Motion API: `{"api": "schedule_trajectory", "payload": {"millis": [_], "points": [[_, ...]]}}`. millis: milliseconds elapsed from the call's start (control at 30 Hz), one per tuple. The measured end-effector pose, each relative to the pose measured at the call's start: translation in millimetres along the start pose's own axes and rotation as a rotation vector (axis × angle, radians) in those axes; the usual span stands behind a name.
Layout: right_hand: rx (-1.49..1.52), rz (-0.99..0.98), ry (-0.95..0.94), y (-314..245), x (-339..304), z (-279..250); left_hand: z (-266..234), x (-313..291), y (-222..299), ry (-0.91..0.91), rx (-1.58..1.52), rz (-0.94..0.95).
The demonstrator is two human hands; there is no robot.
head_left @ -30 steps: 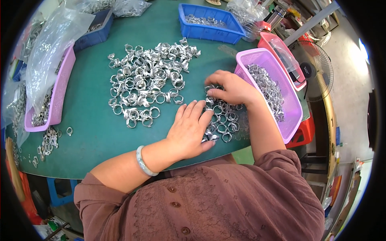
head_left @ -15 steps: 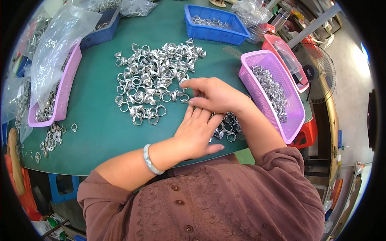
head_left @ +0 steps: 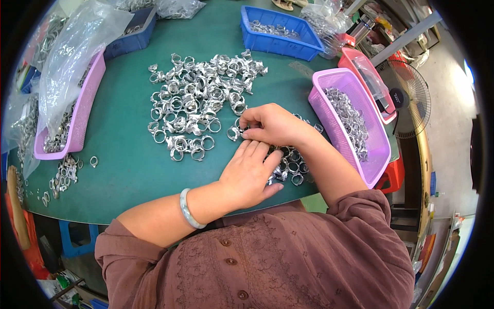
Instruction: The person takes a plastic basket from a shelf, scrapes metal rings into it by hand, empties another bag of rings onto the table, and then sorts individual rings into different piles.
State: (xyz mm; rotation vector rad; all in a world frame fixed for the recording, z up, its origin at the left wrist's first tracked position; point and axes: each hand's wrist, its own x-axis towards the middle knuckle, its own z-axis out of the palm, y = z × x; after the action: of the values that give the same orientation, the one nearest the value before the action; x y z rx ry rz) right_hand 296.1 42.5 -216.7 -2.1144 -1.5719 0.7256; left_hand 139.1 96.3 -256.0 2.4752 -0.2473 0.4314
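Observation:
Silvery metal rings (head_left: 188,98) lie in a wide loose pile on the green table, left of my right hand. My right hand (head_left: 275,125) is bent over the pile's lower right edge, its thumb and forefinger drawn together at a metal ring (head_left: 235,134); part of what they grip is hidden. My left hand (head_left: 246,167), with a pale bangle (head_left: 187,208) on its wrist, lies palm down with fingers outstretched. Its fingertips reach under the right hand. A second group of rings (head_left: 293,167) lies right of my left hand, partly covered by my hands and right forearm.
A purple basket (head_left: 378,154) of rings stands at right, beside a pink basket (head_left: 388,114) and a fan (head_left: 411,98). Blue trays (head_left: 280,47) sit at the back. Another purple basket (head_left: 85,110) under clear plastic bags (head_left: 77,56) stands at left, with loose rings (head_left: 64,172) before it.
My right hand's thumb and forefinger have closed and pulled slightly right, and a couple of rings at the pile's edge have shifted right with them. My left hand stays almost in place.

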Motion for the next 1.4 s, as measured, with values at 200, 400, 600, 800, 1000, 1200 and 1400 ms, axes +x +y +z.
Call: {"api": "schedule_trajectory", "payload": {"millis": [200,400,600,800,1000,1200,1400], "points": [[-0.065,-0.056,0.019,7.7,-4.8,-5.5,-0.4,-0.3,2.4,-0.063,0.027,-0.036],[-0.236,-0.057,-0.038,10.5,-7.7,-27.3,1.5,-2.9,4.0,-0.03,0.065,-0.014],[-0.158,0.121,0.288,9.6,18.9,2.5,0.6,-1.1,1.4,-0.053,0.056,-0.018],[-0.106,0.141,0.331,14.8,21.3,10.1,0.0,-1.2,1.0,-0.049,0.045,-0.025],[-0.059,0.182,0.294,17.1,14.5,4.2,1.4,-1.1,0.5,-0.058,0.065,-0.03],[-0.274,0.239,0.114,18.5,4.8,-12.8,3.4,-1.1,-0.2,-0.029,0.064,-0.026],[-0.403,0.158,-0.109,20.1,-8.4,-37.8,3.2,-1.8,-0.2,-0.015,0.061,-0.014]]}}
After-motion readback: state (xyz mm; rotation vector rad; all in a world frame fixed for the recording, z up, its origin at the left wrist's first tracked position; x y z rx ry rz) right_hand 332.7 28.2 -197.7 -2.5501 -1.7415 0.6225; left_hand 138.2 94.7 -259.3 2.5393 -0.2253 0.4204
